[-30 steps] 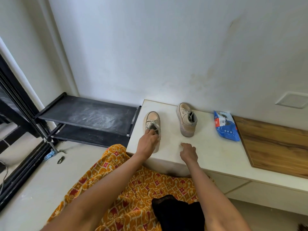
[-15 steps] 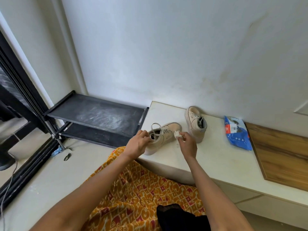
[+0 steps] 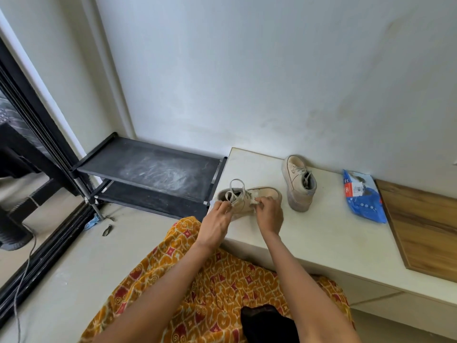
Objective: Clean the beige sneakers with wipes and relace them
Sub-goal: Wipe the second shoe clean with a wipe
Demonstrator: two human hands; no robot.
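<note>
Tipped beige sneaker (image 3: 249, 199), laces (image 3: 235, 191) looped loose

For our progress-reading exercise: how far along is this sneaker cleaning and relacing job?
Early. Done: nothing visibly finished. In hand: the left hand holds the near sneaker at its laces while the right hand presses a white wipe to its side. Left: the far sneaker stands untouched beside the blue wipes pack; both remain laced.

A pale worktop (image 3: 321, 233) is carrying two beige sneakers, one on its side (image 3: 249, 200), one upright (image 3: 299, 184), a blue wipes pack (image 3: 363, 196) and a wooden board (image 3: 425, 229).
</note>
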